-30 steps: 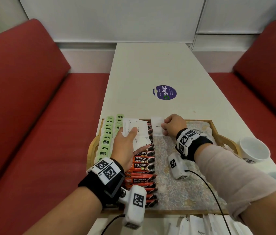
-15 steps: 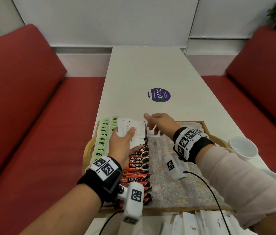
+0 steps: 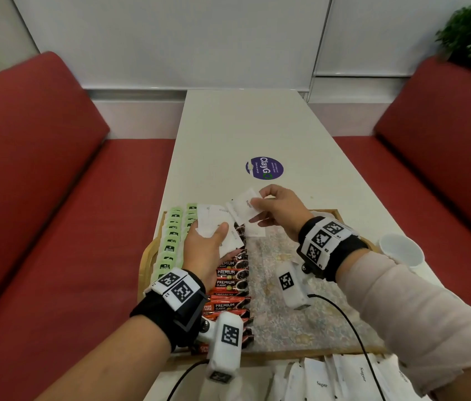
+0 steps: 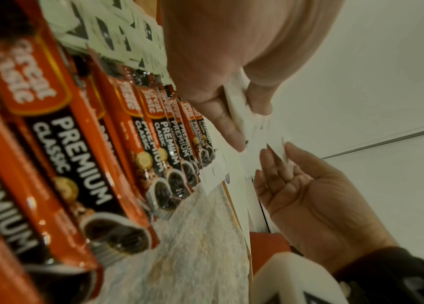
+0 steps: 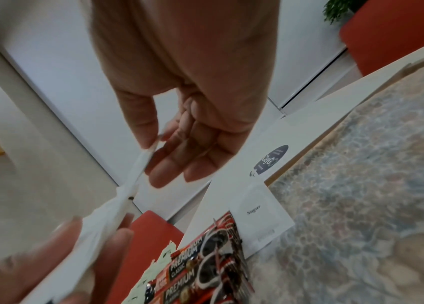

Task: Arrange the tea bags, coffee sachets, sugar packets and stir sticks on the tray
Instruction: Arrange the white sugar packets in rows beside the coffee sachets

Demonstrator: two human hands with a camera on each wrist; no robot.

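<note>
My left hand grips a fanned stack of white sugar packets over the far end of the wooden tray. My right hand pinches one sugar packet at the stack's right edge, between thumb and fingers. Another sugar packet lies flat on the tray's patterned liner beside the coffee sachets. Those red and black sachets lie in an overlapping column down the tray. Green tea bags form rows along the tray's left side. I see no stir sticks.
A loose pile of sugar packets lies on the white table in front of the tray. A white cup stands right of the tray. A purple sticker marks the table beyond. Red benches flank the table.
My right hand left a packet lying on the tray, went back to the stack in my left hand and now pinches another packet, lifted up and to the right.
</note>
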